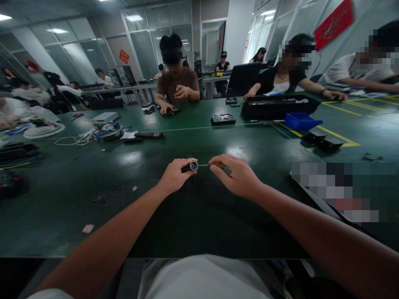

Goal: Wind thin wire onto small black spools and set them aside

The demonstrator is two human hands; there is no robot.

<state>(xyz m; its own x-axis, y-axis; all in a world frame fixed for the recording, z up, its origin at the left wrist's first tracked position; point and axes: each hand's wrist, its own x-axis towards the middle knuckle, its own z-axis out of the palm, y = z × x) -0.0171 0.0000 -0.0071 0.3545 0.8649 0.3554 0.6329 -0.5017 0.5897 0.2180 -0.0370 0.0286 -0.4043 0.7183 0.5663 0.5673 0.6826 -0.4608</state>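
My left hand (172,177) is closed around a small black cylindrical part (192,166), whose round, silver-rimmed end faces me. In my right hand (239,175) is a screwdriver (204,165), its thin metal shaft pointing left. The shaft reaches the side of the black part; whether its tip sits in a screw is too small to tell. Fingers hide most of the reddish, amber-looking handle. Both hands are held over the green table (215,220), in front of my body.
Ahead lies a hard drive (223,119). A black tray (279,107), a blue bin (301,121) and black bracket pieces (322,142) are at right. Further left are a dark pen-like tool (149,135), cables (77,139) and a white fan grille (44,131). Co-workers sit across the table.
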